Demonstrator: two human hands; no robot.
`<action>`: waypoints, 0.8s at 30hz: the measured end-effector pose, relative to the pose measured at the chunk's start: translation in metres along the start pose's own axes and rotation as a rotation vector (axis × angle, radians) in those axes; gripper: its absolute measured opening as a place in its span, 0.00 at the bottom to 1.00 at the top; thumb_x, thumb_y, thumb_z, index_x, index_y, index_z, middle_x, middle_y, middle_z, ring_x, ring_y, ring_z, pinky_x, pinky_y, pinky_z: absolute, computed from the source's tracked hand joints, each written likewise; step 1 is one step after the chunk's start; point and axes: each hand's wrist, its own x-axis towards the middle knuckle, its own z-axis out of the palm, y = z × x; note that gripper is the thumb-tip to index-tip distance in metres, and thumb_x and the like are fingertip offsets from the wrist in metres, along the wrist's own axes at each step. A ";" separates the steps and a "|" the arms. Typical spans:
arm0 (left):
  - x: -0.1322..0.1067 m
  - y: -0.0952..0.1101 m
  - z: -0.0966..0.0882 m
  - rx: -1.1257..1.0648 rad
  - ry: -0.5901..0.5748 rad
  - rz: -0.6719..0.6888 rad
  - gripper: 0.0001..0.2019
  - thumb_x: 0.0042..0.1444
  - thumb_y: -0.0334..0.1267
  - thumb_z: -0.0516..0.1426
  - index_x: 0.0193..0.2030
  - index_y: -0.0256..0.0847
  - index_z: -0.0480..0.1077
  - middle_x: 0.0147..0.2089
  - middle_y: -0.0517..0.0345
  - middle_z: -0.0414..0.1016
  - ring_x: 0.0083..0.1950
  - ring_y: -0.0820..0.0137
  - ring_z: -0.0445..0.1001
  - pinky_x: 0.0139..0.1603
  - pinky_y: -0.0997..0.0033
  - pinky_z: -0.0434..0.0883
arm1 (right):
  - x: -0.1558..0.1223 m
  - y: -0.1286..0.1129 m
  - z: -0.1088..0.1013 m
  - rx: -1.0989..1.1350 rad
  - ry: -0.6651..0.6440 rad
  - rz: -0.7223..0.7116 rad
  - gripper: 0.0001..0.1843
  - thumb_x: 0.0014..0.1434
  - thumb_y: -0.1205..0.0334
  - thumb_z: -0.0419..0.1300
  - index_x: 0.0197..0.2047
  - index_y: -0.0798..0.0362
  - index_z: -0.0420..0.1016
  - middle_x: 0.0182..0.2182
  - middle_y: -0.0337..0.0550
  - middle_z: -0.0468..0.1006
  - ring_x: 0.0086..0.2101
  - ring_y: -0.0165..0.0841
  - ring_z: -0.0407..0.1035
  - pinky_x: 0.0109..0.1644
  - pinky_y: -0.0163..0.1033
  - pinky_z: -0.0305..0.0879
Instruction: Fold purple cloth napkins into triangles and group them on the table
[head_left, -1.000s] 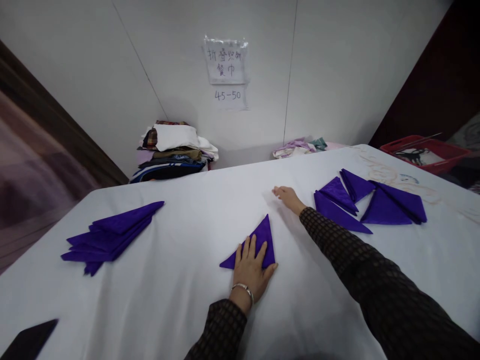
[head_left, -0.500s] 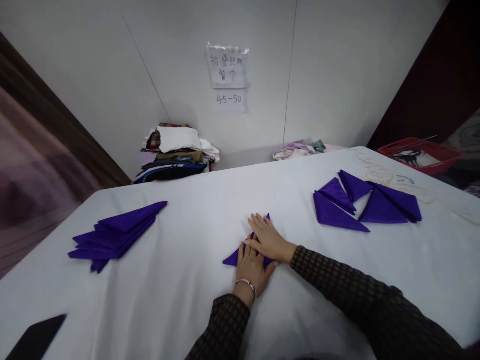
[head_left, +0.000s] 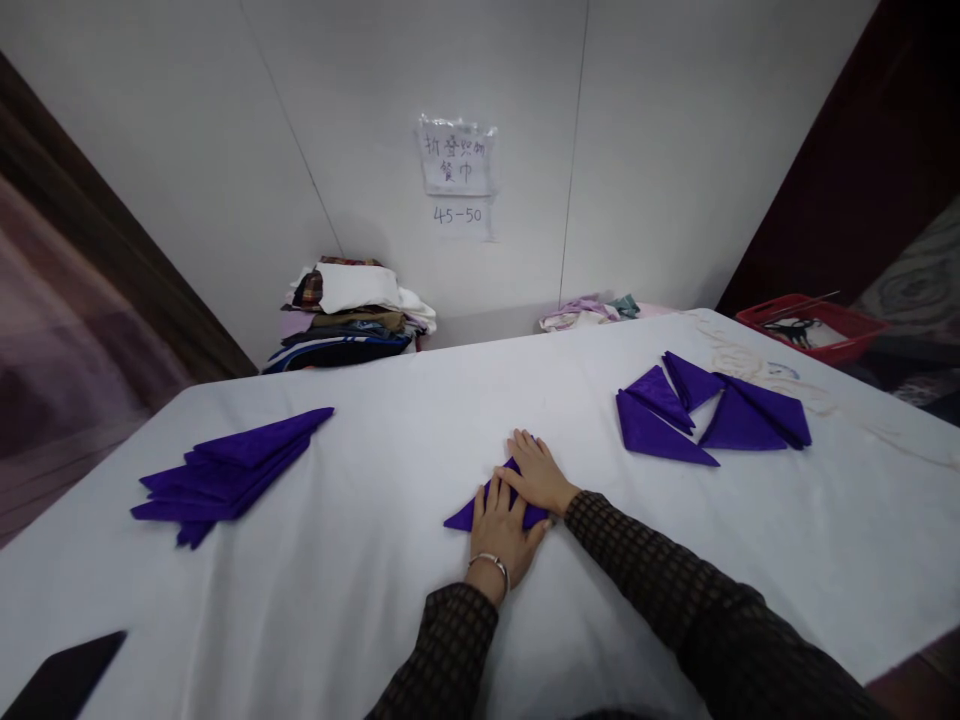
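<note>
1. Far left: stack of purple napkins (head_left: 225, 470) on the white table (head_left: 375, 600); layers fanned, approx 4-5, exact no. can't be told.
2. Centre: 1 folded purple napkin (head_left: 463, 515), a triangle lying flat on the table, mostly covered by both hands.
3. Left hand (head_left: 504, 528) flat on its near part, fingers straight & slightly spread, gripping nothing; right hand (head_left: 536, 475) flat on the far tip, overlapping the left fingertips, also not pinching.
4. Handling, judged: thin cloth, light, soft & limp; prob. slides easily on the tablecloth; not fragile, but the layers would spring open if let go; best hold = pinch a corner or the folded edge w/ all layers together.
5. Right: group of folded triangles (head_left: 705, 415), touching & overlapping; approx 5, overlap makes it unsure.
</note>
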 end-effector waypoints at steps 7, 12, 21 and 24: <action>0.000 0.002 -0.003 -0.001 -0.018 -0.009 0.33 0.57 0.61 0.42 0.65 0.47 0.55 0.70 0.50 0.47 0.70 0.56 0.42 0.66 0.47 0.42 | 0.006 0.006 -0.028 0.127 -0.077 0.106 0.30 0.66 0.48 0.34 0.66 0.53 0.50 0.66 0.49 0.46 0.65 0.40 0.36 0.64 0.51 0.38; 0.001 0.004 -0.001 0.038 -0.028 0.009 0.32 0.57 0.55 0.46 0.66 0.47 0.51 0.70 0.52 0.46 0.70 0.55 0.41 0.67 0.48 0.41 | -0.031 -0.016 -0.017 0.143 0.053 -0.022 0.37 0.63 0.42 0.41 0.66 0.59 0.49 0.66 0.55 0.44 0.65 0.42 0.31 0.65 0.51 0.32; 0.001 0.006 -0.006 0.027 -0.033 0.011 0.35 0.56 0.52 0.47 0.69 0.45 0.42 0.70 0.54 0.45 0.70 0.56 0.40 0.67 0.51 0.40 | -0.025 -0.021 0.006 0.267 -0.003 0.056 0.38 0.62 0.41 0.42 0.66 0.61 0.51 0.66 0.57 0.47 0.64 0.44 0.38 0.64 0.50 0.39; 0.001 0.009 -0.009 0.013 -0.037 -0.003 0.37 0.55 0.52 0.48 0.69 0.44 0.41 0.71 0.53 0.44 0.70 0.56 0.39 0.67 0.50 0.40 | -0.023 -0.018 0.011 0.211 0.020 0.057 0.37 0.62 0.43 0.43 0.65 0.61 0.52 0.65 0.57 0.48 0.64 0.44 0.39 0.64 0.49 0.39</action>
